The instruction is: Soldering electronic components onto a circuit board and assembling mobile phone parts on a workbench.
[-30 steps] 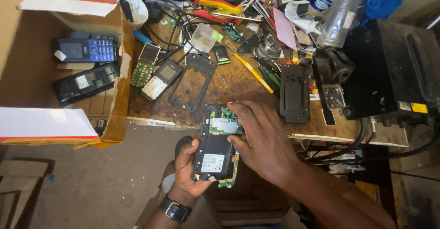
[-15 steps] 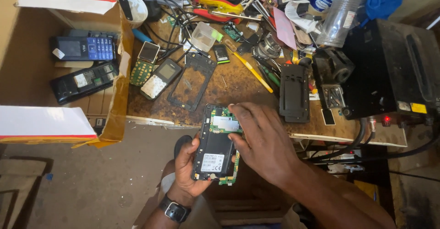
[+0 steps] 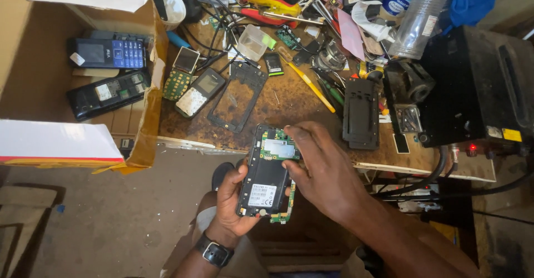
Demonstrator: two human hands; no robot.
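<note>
Below the bench edge, over the lap: left hand cradling an opened phone from beneath, palm under the back, fingers curled up its left side and closed around it. Right hand coming in from the right, fingertips pinching at the green circuit board exposed at the top end of the phone, thumb along its right edge; gripping narrowly, touching the board rather than lifting anything clear of it.

Lying on the stained workbench just above: an empty phone frame, a black back cover, two small keypad handsets, a yellow-handled screwdriver and red-handled pliers among tangled wires. Sitting to the left: a cardboard box with two more handsets inside.

Judging the risks: hanging clear of the bench, the phone could be dropping to the floor should the left grip loosen, since nothing is supporting it from below. Prying at one corner with bare fingertips could be flexing the board, cracking it or tearing a ribbon still attached. Any loose screw falling here would likely be vanishing onto the grey floor.
</note>
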